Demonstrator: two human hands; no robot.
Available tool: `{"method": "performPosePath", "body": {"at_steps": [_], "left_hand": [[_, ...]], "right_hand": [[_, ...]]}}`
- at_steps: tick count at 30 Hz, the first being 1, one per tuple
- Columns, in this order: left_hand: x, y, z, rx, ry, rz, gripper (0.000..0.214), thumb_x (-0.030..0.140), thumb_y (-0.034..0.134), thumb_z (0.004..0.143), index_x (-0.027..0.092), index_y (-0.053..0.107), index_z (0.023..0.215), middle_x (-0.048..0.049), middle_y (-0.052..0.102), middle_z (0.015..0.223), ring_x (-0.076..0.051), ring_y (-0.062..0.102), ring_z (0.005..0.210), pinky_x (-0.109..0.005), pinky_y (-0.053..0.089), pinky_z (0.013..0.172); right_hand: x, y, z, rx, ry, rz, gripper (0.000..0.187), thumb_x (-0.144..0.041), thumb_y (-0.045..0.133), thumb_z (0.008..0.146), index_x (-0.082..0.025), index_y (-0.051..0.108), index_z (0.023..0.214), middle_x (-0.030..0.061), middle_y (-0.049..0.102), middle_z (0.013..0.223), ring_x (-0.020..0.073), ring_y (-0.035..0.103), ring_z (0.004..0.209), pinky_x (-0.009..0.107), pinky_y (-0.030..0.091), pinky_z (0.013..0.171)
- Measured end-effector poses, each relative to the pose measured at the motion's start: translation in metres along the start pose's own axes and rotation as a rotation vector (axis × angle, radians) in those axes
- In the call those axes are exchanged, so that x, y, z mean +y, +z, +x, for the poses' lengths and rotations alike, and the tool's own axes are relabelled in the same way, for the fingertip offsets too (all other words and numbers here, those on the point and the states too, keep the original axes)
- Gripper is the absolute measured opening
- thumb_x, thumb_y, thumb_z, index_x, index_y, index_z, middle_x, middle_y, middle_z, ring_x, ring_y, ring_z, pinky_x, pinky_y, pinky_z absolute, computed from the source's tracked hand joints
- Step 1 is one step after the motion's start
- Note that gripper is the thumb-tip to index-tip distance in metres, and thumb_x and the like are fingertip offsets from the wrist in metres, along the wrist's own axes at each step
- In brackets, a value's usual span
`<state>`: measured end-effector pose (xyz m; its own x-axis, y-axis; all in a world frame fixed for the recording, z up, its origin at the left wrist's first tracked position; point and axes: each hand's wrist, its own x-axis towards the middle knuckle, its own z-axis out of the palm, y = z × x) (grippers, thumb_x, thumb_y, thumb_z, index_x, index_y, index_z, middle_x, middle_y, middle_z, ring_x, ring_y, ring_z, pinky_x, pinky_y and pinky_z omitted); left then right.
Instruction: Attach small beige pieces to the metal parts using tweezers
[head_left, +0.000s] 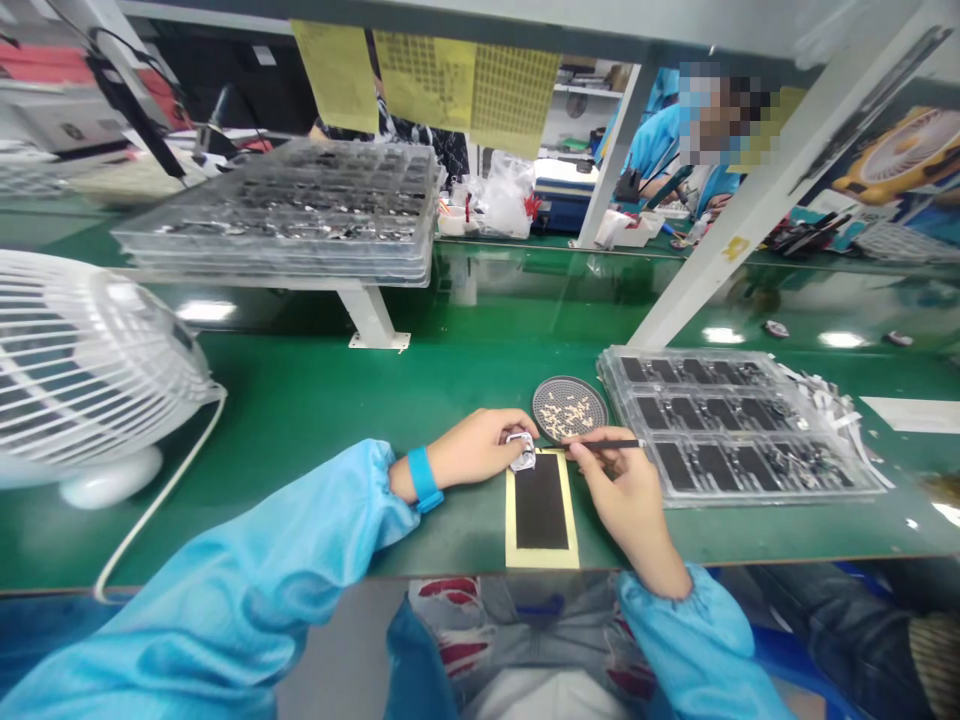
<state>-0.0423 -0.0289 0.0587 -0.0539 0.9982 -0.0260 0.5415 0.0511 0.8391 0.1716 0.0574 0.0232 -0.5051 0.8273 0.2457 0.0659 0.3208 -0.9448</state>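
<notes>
My left hand (491, 442) is closed on a small white and clear part (522, 452), held over the top edge of a dark pad with a pale yellow border (541, 505). Between the fingers of my right hand (624, 490) is a thin black tool (611, 444), probably tweezers, its tip pointing left close to the small part. Whether the tip touches the part I cannot tell. Just behind both hands sits a round grey dish (551, 388) with several tiny cream-coloured pieces (568, 414) scattered in it.
To the right lies a clear compartment tray (697, 428) with dark parts. A white fan (97, 360) stands at the left, its cable running to the table edge. Stacked clear trays (300, 215) rest on a raised shelf. A slanted white post (720, 250) rises behind; beyond it sits a person (649, 140).
</notes>
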Motion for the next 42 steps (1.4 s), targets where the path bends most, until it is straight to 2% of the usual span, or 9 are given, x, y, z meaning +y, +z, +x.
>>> {"method": "performPosePath", "body": {"at_steps": [16, 22, 25, 28, 30, 33, 36, 42], "left_hand": [[-0.001, 0.001, 0.000, 0.002, 0.014, 0.019, 0.023, 0.026, 0.056, 0.087, 0.023, 0.071, 0.105, -0.0016, 0.071, 0.086, -0.019, 0.063, 0.077, -0.028, 0.044, 0.069], [0.001, 0.001, 0.000, 0.020, 0.012, 0.007, 0.023, 0.025, 0.057, 0.087, 0.024, 0.072, 0.105, -0.0016, 0.071, 0.086, -0.018, 0.062, 0.075, -0.028, 0.044, 0.068], [0.006, 0.004, -0.001, 0.050, -0.024, -0.106, 0.024, 0.026, 0.058, 0.087, 0.022, 0.072, 0.106, -0.0028, 0.071, 0.087, -0.017, 0.062, 0.072, -0.028, 0.044, 0.066], [0.011, 0.009, -0.001, 0.026, -0.080, -0.337, 0.025, 0.027, 0.060, 0.086, 0.018, 0.070, 0.106, -0.0052, 0.071, 0.088, -0.017, 0.064, 0.072, -0.027, 0.047, 0.065], [0.013, 0.013, -0.001, 0.010, -0.084, -0.417, 0.023, 0.029, 0.063, 0.084, 0.017, 0.071, 0.101, -0.0058, 0.072, 0.088, -0.018, 0.066, 0.076, -0.027, 0.050, 0.068], [0.010, 0.018, -0.001, -0.002, -0.052, -0.336, 0.022, 0.032, 0.064, 0.084, 0.018, 0.075, 0.097, -0.0043, 0.073, 0.085, -0.018, 0.065, 0.074, -0.026, 0.048, 0.065], [0.005, 0.019, -0.002, -0.013, -0.037, -0.209, 0.026, 0.028, 0.061, 0.085, 0.019, 0.076, 0.104, -0.0030, 0.071, 0.078, -0.016, 0.061, 0.064, -0.025, 0.043, 0.056], [0.002, 0.018, -0.004, 0.002, 0.000, -0.104, 0.031, 0.023, 0.056, 0.085, 0.021, 0.071, 0.112, -0.0017, 0.070, 0.079, -0.014, 0.057, 0.061, -0.025, 0.039, 0.055]], "right_hand": [[0.002, -0.002, -0.006, 0.022, 0.003, 0.091, 0.023, -0.033, 0.069, 0.091, -0.020, 0.054, 0.104, 0.0092, 0.073, 0.103, 0.0201, 0.073, 0.089, 0.033, 0.059, 0.078], [-0.010, -0.003, -0.012, 0.075, -0.040, 0.170, 0.021, -0.027, 0.069, 0.092, -0.021, 0.052, 0.103, 0.0093, 0.074, 0.102, 0.0201, 0.073, 0.085, 0.034, 0.059, 0.077], [-0.017, -0.004, -0.015, 0.137, -0.110, 0.210, 0.020, -0.024, 0.067, 0.093, -0.022, 0.049, 0.101, 0.0087, 0.074, 0.101, 0.0206, 0.074, 0.082, 0.034, 0.060, 0.074], [-0.020, -0.005, -0.018, 0.176, -0.193, 0.244, 0.018, -0.019, 0.065, 0.093, -0.023, 0.049, 0.100, 0.0080, 0.073, 0.101, 0.0214, 0.074, 0.086, 0.035, 0.061, 0.074], [-0.020, -0.006, -0.019, 0.171, -0.227, 0.259, 0.018, -0.016, 0.064, 0.093, -0.023, 0.049, 0.101, 0.0079, 0.073, 0.100, 0.0222, 0.074, 0.091, 0.037, 0.062, 0.076], [-0.020, -0.005, -0.020, 0.142, -0.253, 0.263, 0.019, -0.013, 0.063, 0.093, -0.022, 0.050, 0.102, 0.0081, 0.072, 0.100, 0.0230, 0.073, 0.092, 0.041, 0.062, 0.080], [-0.018, -0.005, -0.021, 0.122, -0.253, 0.241, 0.019, -0.012, 0.064, 0.092, -0.022, 0.051, 0.102, 0.0081, 0.072, 0.100, 0.0240, 0.073, 0.094, 0.045, 0.062, 0.083], [-0.011, -0.005, -0.023, 0.071, -0.267, 0.097, 0.018, -0.013, 0.067, 0.090, -0.023, 0.055, 0.100, 0.0079, 0.072, 0.101, 0.0252, 0.072, 0.099, 0.048, 0.058, 0.092]]}}
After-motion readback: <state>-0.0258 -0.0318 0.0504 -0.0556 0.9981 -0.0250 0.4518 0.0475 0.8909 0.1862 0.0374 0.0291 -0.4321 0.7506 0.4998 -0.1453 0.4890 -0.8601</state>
